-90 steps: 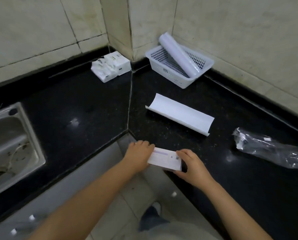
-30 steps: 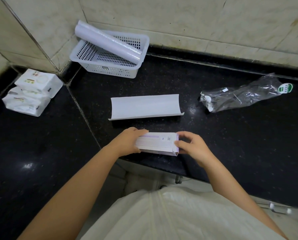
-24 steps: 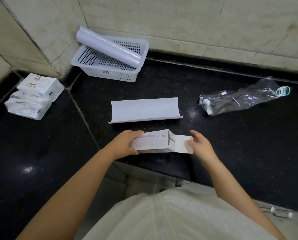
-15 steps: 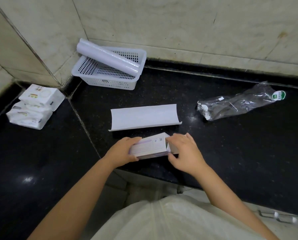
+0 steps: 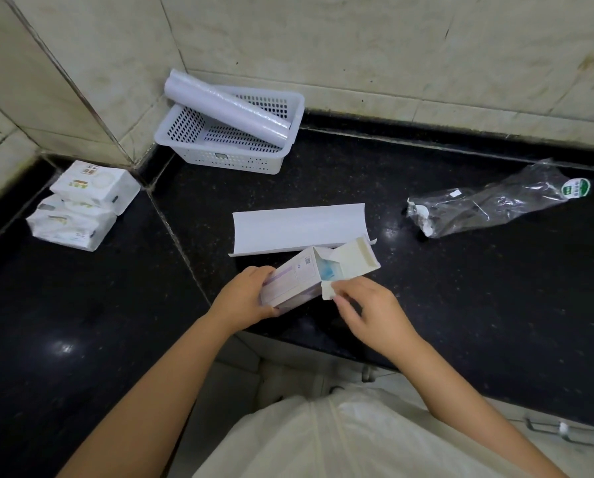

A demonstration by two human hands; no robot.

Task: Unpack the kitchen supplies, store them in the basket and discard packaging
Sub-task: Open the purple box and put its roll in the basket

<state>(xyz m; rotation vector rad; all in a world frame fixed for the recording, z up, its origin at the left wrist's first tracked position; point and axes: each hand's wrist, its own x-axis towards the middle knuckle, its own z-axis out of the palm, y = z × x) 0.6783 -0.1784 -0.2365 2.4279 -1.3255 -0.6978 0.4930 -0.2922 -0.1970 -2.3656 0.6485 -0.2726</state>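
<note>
A small white and purple carton [image 5: 290, 282] is held over the counter's front edge. My left hand [image 5: 245, 298] grips its left end. The carton's right end stands open with the top flap lifted, and something pale blue shows inside. My right hand [image 5: 366, 307] pinches a small side flap at that open end. A white perforated basket [image 5: 233, 155] sits in the back corner with a white roll [image 5: 226, 106] lying across it.
A curled white paper sheet [image 5: 299, 227] lies just behind the carton. An empty clear plastic wrapper [image 5: 495, 203] lies at the right. Stacked white tissue packs [image 5: 83, 205] sit at the left on the black countertop [image 5: 495, 305]. Tiled walls close the back.
The carton's right end went from closed to open. My right hand pulled the top flap up, then moved to a side flap. The carton tilted up toward the right.
</note>
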